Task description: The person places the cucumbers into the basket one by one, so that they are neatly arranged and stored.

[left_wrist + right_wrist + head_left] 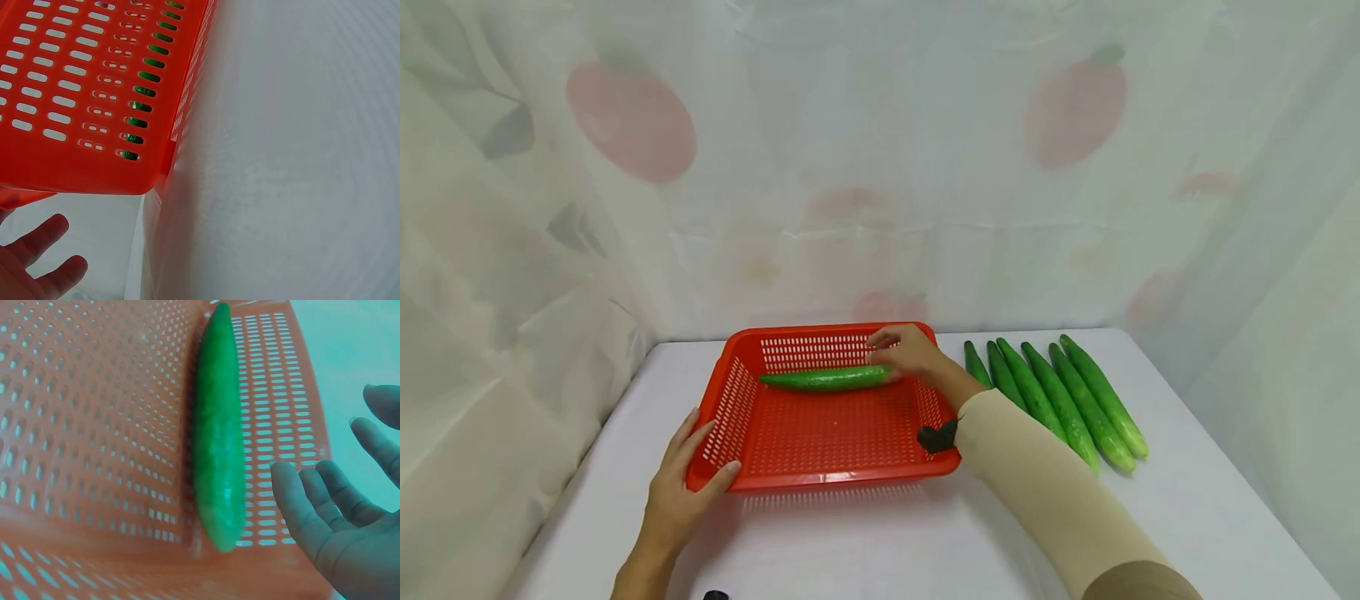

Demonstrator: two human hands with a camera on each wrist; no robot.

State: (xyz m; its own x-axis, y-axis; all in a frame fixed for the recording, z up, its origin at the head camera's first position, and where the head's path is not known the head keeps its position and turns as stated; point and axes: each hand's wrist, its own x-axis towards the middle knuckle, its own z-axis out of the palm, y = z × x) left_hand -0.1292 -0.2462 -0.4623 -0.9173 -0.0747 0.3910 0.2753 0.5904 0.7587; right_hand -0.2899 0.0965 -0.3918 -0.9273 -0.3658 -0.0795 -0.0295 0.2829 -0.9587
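One green cucumber lies lengthwise along the far wall inside a red plastic basket; in the right wrist view the cucumber rests against slotted mesh. My right hand is over the basket by the cucumber's right end. Its fingers look relaxed and apart from the cucumber in the right wrist view, holding nothing. At the basket's near left corner is my left hand, fingers spread and thumb by the front rim. In the left wrist view, two fingertips extend below the basket's edge, and the rest of that hand is cut off.
Several more cucumbers lie side by side on the white table, right of the basket. My right sleeve partly covers them. A printed curtain stands behind the table. A small black object shows at the bottom edge.
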